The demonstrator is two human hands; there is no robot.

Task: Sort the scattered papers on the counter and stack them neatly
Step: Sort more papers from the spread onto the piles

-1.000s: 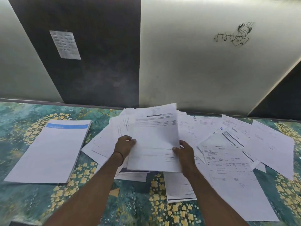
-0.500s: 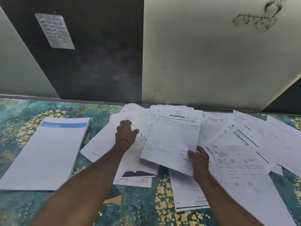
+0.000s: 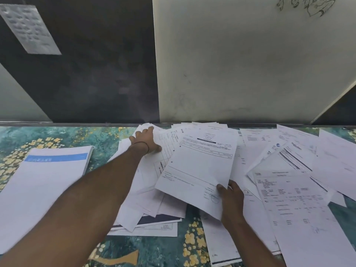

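- The left hand (image 3: pixel 145 140) lay palm down at the far edge of the table (image 3: pixel 57 135). Its fingers were fairly straight on the far-left part of the scattered papers (image 3: pixel 300 218), and it gripped nothing that could be seen.
- The right hand (image 3: pixel 232 199) pinched the near-right corner of a printed sheet (image 3: pixel 200 170), thumb on top and fingers beneath. It held the sheet at a slant over the pile.
- The scattered papers overlapped at many angles across the middle and right of the table, from its far edge towards the near one.
- A neat stack (image 3: pixel 44 185), its top sheet marked with a blue band, lay on the left of the table, just apart from the pile.
- Behind the table stood a dark panel (image 3: pixel 96 74) bearing a small note (image 3: pixel 28 29). Right of it was a pale panel (image 3: pixel 240 64) with a line drawing (image 3: pixel 308 6) near its top.
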